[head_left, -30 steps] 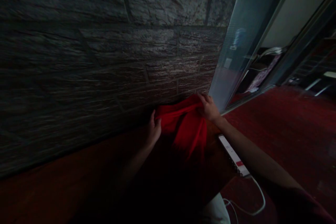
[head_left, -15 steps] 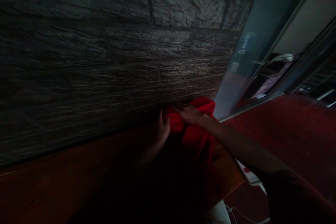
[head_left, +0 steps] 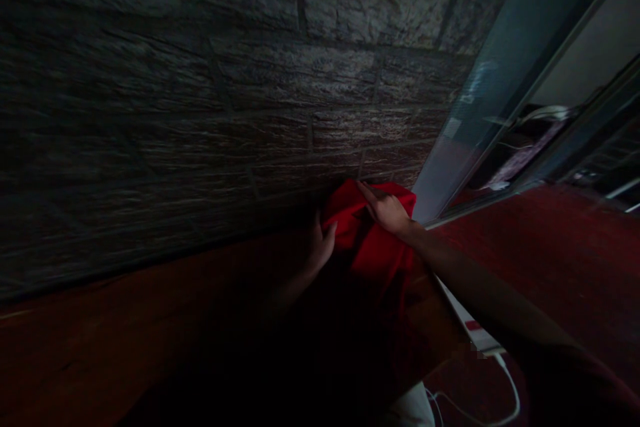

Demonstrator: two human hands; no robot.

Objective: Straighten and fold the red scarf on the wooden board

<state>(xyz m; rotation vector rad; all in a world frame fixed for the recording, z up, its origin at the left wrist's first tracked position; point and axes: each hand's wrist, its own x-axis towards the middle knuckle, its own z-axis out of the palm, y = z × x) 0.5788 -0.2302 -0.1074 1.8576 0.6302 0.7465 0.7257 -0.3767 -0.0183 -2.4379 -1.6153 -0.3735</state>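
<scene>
A red cloth point(head_left: 380, 250) lies draped over something boxy against the brick wall, on a wooden tabletop; whatever is under it is hidden. My right hand point(head_left: 390, 210) rests on top of the cloth with its fingers stretched toward the wall. At the cloth's left side is my left hand point(head_left: 324, 243), thumb and fingers apart, its edge against the fabric. Deep shadow swallows the lower part of the cloth and my left forearm.
The brick wall point(head_left: 250, 80) rises behind the wooden table point(head_left: 100, 320). A white power strip point(head_left: 475, 323) with a cable hangs by the table's right end. Beyond lie a glass door panel point(head_left: 465, 120) and a red floor point(head_left: 560, 260).
My right hand has shifted a little right along the top of the cloth. The fabric by my left hand now stands higher and more peaked. The view has turned slightly.
</scene>
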